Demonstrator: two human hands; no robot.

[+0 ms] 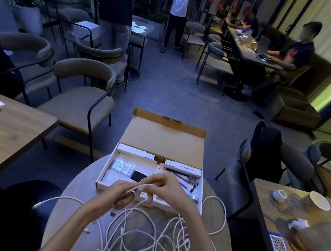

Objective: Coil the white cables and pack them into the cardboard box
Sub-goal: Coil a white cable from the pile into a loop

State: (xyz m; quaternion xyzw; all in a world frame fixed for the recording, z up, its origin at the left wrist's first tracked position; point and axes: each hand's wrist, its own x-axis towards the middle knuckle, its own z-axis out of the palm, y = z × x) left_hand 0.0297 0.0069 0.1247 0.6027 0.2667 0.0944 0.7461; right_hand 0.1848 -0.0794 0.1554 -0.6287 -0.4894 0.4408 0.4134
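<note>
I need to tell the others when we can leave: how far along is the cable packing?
Early. The cardboard box sits open, with no coiled cable visible in it. Both hands, left and right, are winding one white cable. A tangle of loose cables remains on the round table.

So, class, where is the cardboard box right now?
The cardboard box sits open at the round table's far edge, centre of the head view, just beyond both hands.
</note>
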